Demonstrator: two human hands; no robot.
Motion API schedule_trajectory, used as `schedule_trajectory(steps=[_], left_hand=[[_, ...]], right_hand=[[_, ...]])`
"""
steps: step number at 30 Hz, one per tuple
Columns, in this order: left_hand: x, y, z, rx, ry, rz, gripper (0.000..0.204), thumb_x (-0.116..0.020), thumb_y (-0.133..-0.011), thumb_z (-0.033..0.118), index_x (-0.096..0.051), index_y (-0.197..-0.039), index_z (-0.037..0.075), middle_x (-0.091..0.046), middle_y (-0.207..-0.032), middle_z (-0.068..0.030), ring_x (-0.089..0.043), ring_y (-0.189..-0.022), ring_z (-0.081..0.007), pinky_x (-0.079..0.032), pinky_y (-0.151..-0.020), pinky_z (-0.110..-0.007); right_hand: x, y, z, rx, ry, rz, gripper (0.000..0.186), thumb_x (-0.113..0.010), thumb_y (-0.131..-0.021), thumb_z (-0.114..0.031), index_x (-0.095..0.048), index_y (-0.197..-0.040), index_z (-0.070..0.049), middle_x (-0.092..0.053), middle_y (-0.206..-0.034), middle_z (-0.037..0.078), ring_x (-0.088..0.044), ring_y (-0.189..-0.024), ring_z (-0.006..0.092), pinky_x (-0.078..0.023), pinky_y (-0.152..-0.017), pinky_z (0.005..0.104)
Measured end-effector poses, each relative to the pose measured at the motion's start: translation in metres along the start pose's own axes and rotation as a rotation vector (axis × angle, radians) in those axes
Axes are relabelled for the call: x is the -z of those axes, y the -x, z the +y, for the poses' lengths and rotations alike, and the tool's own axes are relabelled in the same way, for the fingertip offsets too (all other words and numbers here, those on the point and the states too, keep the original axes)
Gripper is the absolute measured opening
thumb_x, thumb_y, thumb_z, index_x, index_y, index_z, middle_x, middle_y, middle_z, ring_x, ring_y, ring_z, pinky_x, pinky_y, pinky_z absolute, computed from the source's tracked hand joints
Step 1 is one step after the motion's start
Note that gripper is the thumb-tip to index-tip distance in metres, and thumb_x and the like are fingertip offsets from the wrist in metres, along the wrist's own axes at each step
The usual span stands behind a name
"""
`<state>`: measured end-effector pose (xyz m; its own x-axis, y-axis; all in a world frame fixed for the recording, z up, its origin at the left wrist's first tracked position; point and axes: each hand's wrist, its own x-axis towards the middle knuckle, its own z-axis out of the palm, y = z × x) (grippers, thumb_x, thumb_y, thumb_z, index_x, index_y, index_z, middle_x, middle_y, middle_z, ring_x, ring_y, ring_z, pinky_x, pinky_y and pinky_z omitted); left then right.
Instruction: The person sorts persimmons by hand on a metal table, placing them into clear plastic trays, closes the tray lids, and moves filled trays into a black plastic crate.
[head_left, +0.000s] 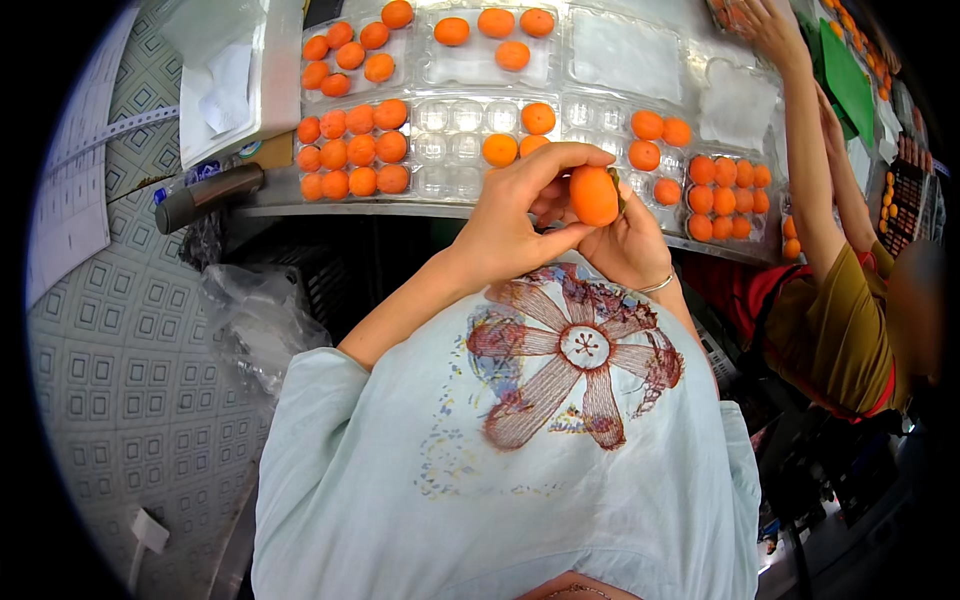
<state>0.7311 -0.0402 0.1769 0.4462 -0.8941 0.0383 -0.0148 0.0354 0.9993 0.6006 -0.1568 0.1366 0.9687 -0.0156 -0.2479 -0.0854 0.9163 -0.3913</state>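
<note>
An orange persimmon [593, 197] with a green leafy cap on its right side is up between my two hands, in front of the table's near edge. My left hand [505, 205] curves around it, index finger over the top and thumb below. From the right, my right hand [635, 240] supports the cap side, its fingers partly hidden behind the fruit. Just beyond my hands lies a clear plastic tray [432, 150] with round hollows and a few persimmons at its right. To its left, another tray holds rows of persimmons [362, 150].
Farther back, a clear tray [485, 65] holds several persimmons beside a bare clear tray [625, 50]. A filled tray [725, 200] lies to the right. At the right, a co-worker's arm [810, 150] reaches over the table. A plastic bag [260, 320] hangs at the left.
</note>
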Motion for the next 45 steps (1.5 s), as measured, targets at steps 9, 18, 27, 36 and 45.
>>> schedule_trajectory(steps=[9, 18, 27, 36, 45], left_hand=[[-0.007, -0.01, 0.001, -0.059, -0.019, -0.103, 0.055, -0.071, -0.075, 0.004, -0.054, -0.127, 0.007, -0.06, -0.125, -0.0077, -0.059, -0.116, -0.0213, -0.047, -0.098, -0.035], [-0.007, -0.021, -0.007, 0.064, 0.295, -0.208, 0.051, -0.062, -0.089, 0.006, -0.042, -0.136, 0.003, -0.051, -0.135, -0.0137, -0.049, -0.127, -0.0224, -0.038, -0.107, -0.037], [0.014, -0.017, -0.03, 0.232, 0.298, -0.251, 0.055, -0.069, -0.086, 0.012, -0.047, -0.135, 0.004, -0.052, -0.132, -0.0084, -0.048, -0.125, -0.0193, -0.04, -0.104, -0.035], [0.119, -0.082, -0.132, 0.349, -0.796, 0.36, 0.052, -0.081, -0.071, 0.026, -0.055, -0.105, -0.003, -0.066, -0.088, -0.0196, -0.066, -0.081, -0.0323, -0.054, -0.071, -0.041], [0.129, -0.104, -0.179, 0.377, -1.139, 0.356, 0.074, -0.077, -0.07, 0.041, -0.051, -0.124, -0.002, -0.068, -0.098, -0.0222, -0.066, -0.088, -0.0396, -0.053, -0.075, -0.048]], right_hand=[[-0.001, 0.015, -0.022, 0.043, 0.011, -0.011, 0.055, -0.026, -0.103, -0.038, -0.042, -0.135, 0.004, -0.057, -0.125, 0.02, -0.058, -0.114, 0.0324, -0.045, -0.1, 0.0459], [-0.001, 0.02, -0.024, 0.07, -0.004, 0.108, 0.046, -0.034, -0.103, -0.034, -0.045, -0.133, -0.001, -0.054, -0.129, 0.015, -0.055, -0.117, 0.0248, -0.047, -0.094, 0.042], [0.008, -0.002, -0.016, -0.021, -0.109, 0.16, 0.051, -0.037, -0.102, -0.039, -0.042, -0.135, 0.0, -0.055, -0.128, 0.016, -0.058, -0.114, 0.027, -0.05, -0.091, 0.0401], [0.083, 0.046, -0.027, 0.069, 0.817, 0.642, 0.033, -0.061, -0.093, -0.019, -0.058, -0.121, -0.001, -0.067, -0.112, 0.011, -0.063, -0.098, 0.0161, -0.05, -0.084, 0.028], [0.158, 0.166, -0.036, 0.272, 1.41, 1.446, 0.035, -0.076, -0.075, -0.006, -0.064, -0.108, -0.001, -0.067, -0.095, 0.01, -0.063, -0.084, 0.0177, -0.052, -0.075, 0.0298]])
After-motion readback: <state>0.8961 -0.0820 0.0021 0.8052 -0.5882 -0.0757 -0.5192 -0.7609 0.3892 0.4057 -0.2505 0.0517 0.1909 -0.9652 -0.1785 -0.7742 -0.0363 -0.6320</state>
